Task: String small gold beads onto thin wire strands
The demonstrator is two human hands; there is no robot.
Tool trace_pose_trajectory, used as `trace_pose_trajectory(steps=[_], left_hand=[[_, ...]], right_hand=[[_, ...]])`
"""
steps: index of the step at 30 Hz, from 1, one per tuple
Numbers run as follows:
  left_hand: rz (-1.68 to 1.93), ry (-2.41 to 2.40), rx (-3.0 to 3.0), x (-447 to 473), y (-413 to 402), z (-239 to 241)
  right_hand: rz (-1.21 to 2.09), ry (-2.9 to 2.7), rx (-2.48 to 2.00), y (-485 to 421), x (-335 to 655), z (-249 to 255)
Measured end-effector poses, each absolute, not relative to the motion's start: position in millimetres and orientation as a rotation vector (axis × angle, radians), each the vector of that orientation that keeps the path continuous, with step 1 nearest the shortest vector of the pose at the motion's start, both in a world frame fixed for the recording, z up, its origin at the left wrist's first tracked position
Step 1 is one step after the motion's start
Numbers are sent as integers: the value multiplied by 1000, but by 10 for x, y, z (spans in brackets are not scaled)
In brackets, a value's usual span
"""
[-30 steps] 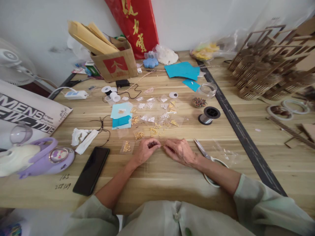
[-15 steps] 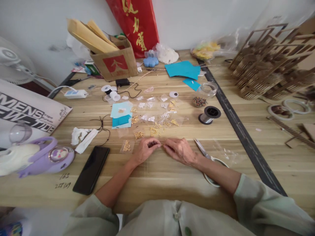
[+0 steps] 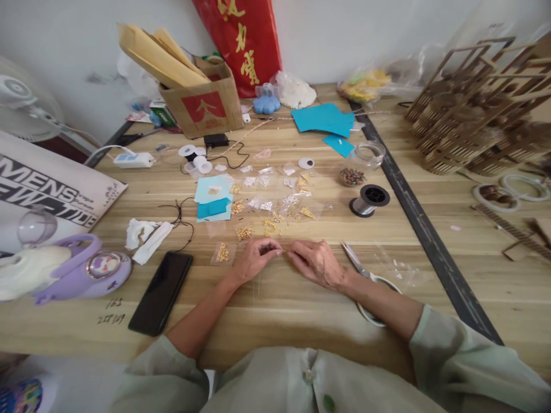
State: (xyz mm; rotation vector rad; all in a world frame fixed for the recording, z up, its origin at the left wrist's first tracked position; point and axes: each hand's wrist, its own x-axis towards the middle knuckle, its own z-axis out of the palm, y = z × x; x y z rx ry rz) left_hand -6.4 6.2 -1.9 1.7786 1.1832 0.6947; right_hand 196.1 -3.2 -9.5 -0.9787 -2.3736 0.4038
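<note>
My left hand [image 3: 257,259] is closed in a pinch at the middle of the table, and a faint clear thread [image 3: 256,293] trails below it. Close by on the right, my right hand [image 3: 317,263] pinches with its fingertips turned toward the left ones. In the narrow gap between them shows a tiny gold-coloured piece [image 3: 284,251], too small to make out. Loose gold beads [image 3: 272,228] lie just beyond my fingers. A small bag of gold beads [image 3: 222,253] is left of my left hand. Scissors [image 3: 360,265] rest partly under my right forearm.
Small bags of silver pieces [image 3: 266,205] lie farther back. To the right stand a wire spool [image 3: 369,201] and a dish of dark beads [image 3: 352,176]. A phone [image 3: 160,292] and a purple bottle [image 3: 92,269] are at left. Wooden baskets [image 3: 469,126] crowd the far right.
Both hands keep their pinches at nearly the same place, with the gap between the fingertips slightly wider. The whole view has shifted a little.
</note>
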Motion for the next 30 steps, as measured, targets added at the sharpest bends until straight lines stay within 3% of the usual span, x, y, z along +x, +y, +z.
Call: trace_pose_trajectory(steps=[30], left_hand=[[684, 1190, 1772, -61, 57, -7]], right_hand=[[342, -2418, -973, -26, 1956, -100]])
